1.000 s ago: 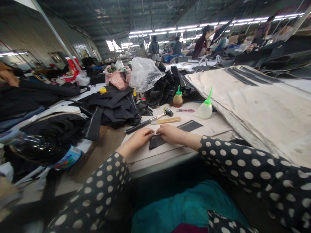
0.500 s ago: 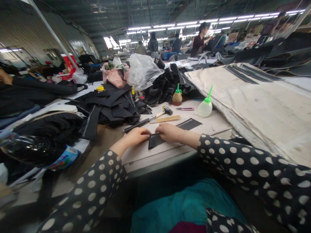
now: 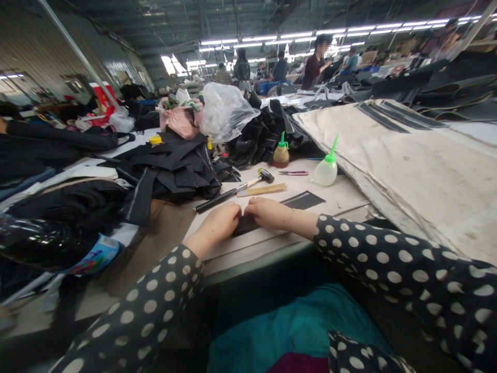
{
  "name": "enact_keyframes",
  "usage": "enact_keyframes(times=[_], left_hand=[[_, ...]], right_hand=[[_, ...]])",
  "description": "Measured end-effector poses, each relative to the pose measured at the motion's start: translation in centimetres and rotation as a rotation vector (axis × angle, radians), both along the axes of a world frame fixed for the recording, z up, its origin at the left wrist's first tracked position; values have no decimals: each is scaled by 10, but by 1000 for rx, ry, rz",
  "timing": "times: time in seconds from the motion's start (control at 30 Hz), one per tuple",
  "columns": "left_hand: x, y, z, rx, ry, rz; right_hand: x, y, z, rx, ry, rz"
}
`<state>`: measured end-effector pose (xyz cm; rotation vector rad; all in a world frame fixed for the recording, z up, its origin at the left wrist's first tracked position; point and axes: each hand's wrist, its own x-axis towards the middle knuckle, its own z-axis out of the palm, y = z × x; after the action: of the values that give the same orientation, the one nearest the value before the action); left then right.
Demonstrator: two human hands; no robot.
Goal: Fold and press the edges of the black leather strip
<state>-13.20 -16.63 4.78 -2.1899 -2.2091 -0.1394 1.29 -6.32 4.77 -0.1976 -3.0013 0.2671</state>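
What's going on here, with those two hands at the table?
A person has both hands on a black strip lying on the table. The right hand rests across its middle; the left hand is at its left end, its exact grip hidden. Just beyond lie a hammer and a yellow stick, both untouched. Two green-topped bottles stand further back, one pale, one brownish.

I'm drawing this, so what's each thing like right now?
Black strip, partly covered
Left hand, fingers curled at the strip's left end
Right hand, fingers bent over the strip
Hammer, lying down
Yellow stick, lying flat
Pink snips, lying down
Whitish bottle, spout up
Brown bottle, spout up
Big bottle, on its side
Plastic bag, crumpled
Black pieces, heaped
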Motion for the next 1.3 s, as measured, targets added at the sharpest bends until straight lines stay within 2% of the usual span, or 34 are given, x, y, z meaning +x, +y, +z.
enact_keyframes(times=[0.1, 0.2, 0.4, 0.63, 0.7, 0.77, 0.83, 0.9, 1.0, 1.1, 1.2, 1.3], left_hand=[[6, -8, -2, 14, 109, -51], [7, -17, -4, -22, 119, -105], [4, -29, -6, 3, -79, -48], [-14, -13, 0, -97, -294, -55], [-23, -6, 3, -133, -393, 40], [-31, 2, 7, -79, -420, 187], [-38, 10, 8, 46, -327, 250], [-43, 19, 7, 103, -169, 225], [-44, 31, 2, 35, 26, 223], [-40, 38, -1, 12, 153, 248], [-34, 42, 1, 33, 189, 260], [-29, 39, 8, 26, 78, 279]], right_hand=[[1, -2, -2, 102, -25, 23], [5, -6, -3, 183, -31, 54], [6, -22, -8, 228, 1, -30], [7, -29, -14, 217, 74, -99], [11, -28, -16, 173, 125, -117], [16, -27, -19, 115, 178, -123], [20, -26, -23, 42, 231, -112], [24, -25, -24, -31, 288, -100], [38, -20, -24, -72, 361, -74], [64, -8, -24, -29, 386, -99], [92, 6, -31, 15, 411, -239], [108, 14, -41, 9, 453, -307]])
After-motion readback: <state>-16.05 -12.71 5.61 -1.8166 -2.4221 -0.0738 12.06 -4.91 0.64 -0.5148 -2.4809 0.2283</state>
